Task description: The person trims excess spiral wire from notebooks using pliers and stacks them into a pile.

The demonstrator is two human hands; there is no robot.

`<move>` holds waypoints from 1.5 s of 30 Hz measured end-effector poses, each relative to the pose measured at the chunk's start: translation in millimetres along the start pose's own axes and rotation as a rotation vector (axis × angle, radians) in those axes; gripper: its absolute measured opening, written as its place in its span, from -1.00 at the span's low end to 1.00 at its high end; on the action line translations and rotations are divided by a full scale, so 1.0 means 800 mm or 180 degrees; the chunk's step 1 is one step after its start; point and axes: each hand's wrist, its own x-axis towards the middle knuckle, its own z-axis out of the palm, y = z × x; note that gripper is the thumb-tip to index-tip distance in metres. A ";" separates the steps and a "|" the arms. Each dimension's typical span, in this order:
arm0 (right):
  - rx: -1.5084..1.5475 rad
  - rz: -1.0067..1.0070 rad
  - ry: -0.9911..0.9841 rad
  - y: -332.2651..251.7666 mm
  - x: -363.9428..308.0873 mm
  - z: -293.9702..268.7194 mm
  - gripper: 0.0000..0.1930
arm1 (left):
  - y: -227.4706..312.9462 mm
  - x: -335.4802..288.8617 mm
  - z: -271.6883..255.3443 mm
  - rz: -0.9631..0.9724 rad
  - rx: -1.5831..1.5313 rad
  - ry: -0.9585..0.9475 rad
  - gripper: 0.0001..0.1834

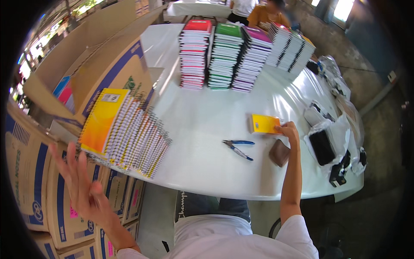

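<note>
My right hand grips the right end of a yellow notebook lying on the white table; its thumb and fingers are closed on the edge. My left hand is raised off the table's left edge, slightly blurred, with its fingers spread and nothing in them. It is nearest to a tall leaning stack of yellow spiral notebooks, whose wire coils face right. Blue-handled pliers lie partly open in front of the yellow notebook. A brown wallet rests beside my right forearm.
Red, green and purple notebook stacks stand at the back, with another notebook stack farther right. An open carton is at left, above closed cartons. Plastic wrapping and a black item lie right. People sit beyond the table.
</note>
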 end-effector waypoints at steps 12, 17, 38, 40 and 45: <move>0.3730 -0.0783 -0.0755 -0.105 -0.143 -0.017 -0.77 | 0.135 -0.043 0.140 0.0448 -0.1005 -0.1428 -0.33; 0.3853 -0.0949 -0.1433 -0.145 -0.281 0.076 -0.79 | 0.180 -0.065 0.209 0.0809 -0.0659 -0.2377 -0.14; -0.2654 -0.0486 0.1678 0.139 -0.081 -0.091 -0.80 | 0.164 -0.096 0.239 0.0545 -0.0887 -0.3812 -0.45; -0.2648 -0.0635 0.2457 0.136 -0.089 -0.113 -0.67 | 0.165 -0.096 0.236 0.0547 -0.0880 -0.3810 -0.45; -0.2018 -0.0351 0.1705 0.193 -0.082 -0.151 -0.34 | 0.166 -0.098 0.244 0.0657 -0.1061 -0.3665 -0.45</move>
